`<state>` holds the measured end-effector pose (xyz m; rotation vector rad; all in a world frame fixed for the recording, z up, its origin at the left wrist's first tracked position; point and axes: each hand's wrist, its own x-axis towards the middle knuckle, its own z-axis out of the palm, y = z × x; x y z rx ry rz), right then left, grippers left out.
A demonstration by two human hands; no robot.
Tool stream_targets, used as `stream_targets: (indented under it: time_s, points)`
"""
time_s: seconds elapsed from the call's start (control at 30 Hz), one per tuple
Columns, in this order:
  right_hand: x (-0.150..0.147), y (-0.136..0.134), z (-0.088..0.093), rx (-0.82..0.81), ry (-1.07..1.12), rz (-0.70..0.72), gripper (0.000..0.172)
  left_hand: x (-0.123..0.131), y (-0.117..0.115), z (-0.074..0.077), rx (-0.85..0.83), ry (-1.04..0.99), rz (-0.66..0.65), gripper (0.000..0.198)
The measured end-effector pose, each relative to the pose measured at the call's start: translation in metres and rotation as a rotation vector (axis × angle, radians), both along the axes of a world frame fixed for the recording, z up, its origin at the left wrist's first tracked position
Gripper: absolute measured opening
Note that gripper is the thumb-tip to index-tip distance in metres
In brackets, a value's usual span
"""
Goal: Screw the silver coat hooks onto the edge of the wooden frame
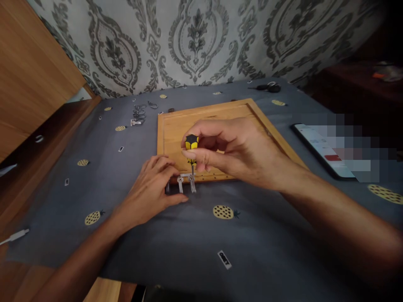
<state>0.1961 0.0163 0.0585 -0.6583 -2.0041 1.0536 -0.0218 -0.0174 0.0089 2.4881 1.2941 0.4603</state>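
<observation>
My right hand (233,153) is closed round a small yellow and black screwdriver (191,144), held upright with its tip down on a small metal bracket (186,181). The bracket sits at the near edge of a wooden board (176,126) that lies flat on the grey cloth. My left hand (151,191) rests on the cloth just left of the bracket. Its fingers are curled, with the fingertips against the bracket and the board's edge.
A grey cloth with pineapple prints (223,212) covers the table. Several metal hooks and clips (138,114) lie at the back left. A phone (324,151) lies to the right, dark scissors (269,87) at the back. A white cable end (15,237) lies at far left.
</observation>
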Motion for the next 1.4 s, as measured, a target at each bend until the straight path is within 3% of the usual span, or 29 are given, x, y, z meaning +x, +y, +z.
stream_targets:
  time_s: [0.3,0.6,0.83,1.4]
  points:
    - [0.000,0.000,0.001,0.027,-0.006,-0.011,0.026,-0.001,0.001,0.014,-0.005,0.018,0.055,0.049]
    - [0.001,0.000,-0.001,0.029,0.011,-0.004,0.025,0.010,-0.006,0.004,0.112,0.055,-0.041,0.038]
    - [0.002,0.000,-0.001,0.054,-0.032,-0.028,0.025,0.012,-0.008,0.003,0.182,0.095,-0.047,0.042]
    - [0.001,0.000,-0.002,0.047,-0.001,-0.008,0.024,0.011,-0.007,0.002,0.150,0.048,-0.032,0.037]
